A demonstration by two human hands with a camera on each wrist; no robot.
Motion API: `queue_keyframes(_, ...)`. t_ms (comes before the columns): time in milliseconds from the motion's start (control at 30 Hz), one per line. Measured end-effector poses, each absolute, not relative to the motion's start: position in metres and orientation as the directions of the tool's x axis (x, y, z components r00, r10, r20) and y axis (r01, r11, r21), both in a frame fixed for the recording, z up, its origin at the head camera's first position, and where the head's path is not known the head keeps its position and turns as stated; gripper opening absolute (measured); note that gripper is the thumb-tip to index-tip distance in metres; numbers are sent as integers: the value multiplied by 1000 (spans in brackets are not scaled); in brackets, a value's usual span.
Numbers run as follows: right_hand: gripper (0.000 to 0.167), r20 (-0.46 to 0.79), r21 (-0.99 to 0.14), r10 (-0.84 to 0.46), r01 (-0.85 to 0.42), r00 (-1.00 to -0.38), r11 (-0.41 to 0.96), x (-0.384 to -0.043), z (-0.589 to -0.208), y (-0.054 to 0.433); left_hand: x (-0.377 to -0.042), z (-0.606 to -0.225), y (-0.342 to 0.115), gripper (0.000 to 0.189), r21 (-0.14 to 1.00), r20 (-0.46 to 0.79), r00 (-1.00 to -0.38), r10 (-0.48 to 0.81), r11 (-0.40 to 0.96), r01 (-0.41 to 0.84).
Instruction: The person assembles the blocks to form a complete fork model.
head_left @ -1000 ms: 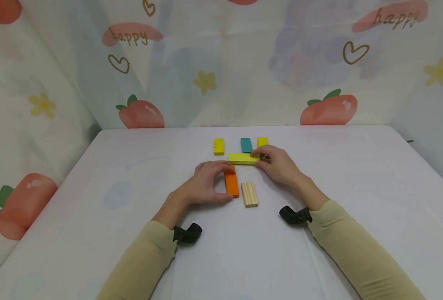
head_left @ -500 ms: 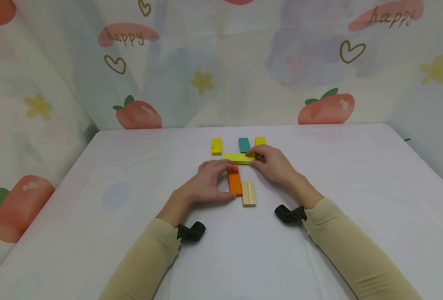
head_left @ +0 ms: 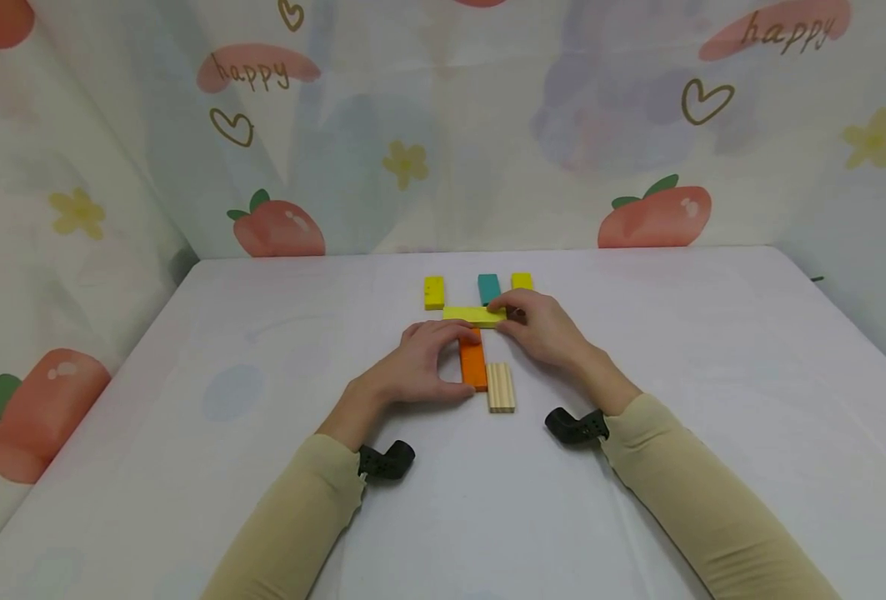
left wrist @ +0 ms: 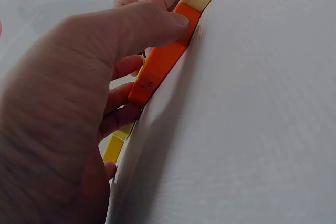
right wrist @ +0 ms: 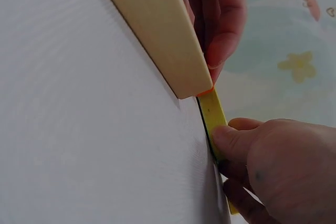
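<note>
My left hand grips an orange block lengthwise, thumb at its near end and fingers at its far end. My right hand pinches the right end of a long yellow block, which lies crosswise at the far end of the orange one. Against the right side of the orange block, nearer me, lies a pale striped wooden piece. In the left wrist view my thumb presses on the orange block. The right wrist view has my thumb against the yellow block.
Behind the long yellow block lie a short yellow block on the left, a teal block, and another yellow block partly behind my right hand. They all rest on a white-covered table with a patterned cloth behind.
The orange block has moved right, closing the gap to the striped wooden piece. The long yellow block has slid left in my right hand's pinch.
</note>
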State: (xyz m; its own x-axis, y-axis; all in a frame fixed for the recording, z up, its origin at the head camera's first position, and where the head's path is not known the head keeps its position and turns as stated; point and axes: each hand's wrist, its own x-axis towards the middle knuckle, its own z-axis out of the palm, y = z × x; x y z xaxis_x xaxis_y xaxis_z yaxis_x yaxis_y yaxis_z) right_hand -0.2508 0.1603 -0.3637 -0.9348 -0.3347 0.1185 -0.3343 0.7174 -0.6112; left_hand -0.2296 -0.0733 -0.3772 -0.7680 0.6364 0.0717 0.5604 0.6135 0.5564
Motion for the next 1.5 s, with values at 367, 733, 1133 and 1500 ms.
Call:
queue_keyframes(367,30,104,-618,-309,-304,-946,724,-251,-367,162,-226,-376,-73,58,551,68,-763,643,613,566)
queue_keyframes(733,29,139,-629,-305,-322,-942,708,-253,-367,161,-216,-375,-83,60,529,128,-746,653,591,609)
queue_keyframes(1133,28,129,-617,-299,-312,-946,722,-252,-368,162,-207,-377,-78,49,530,131,-753,645,596,603)
queue_keyframes(1500,29,109,-610,-292,-296,-950,735,-251,-366,160,-207,-378,-78,47,508,138,-759,637,612,606)
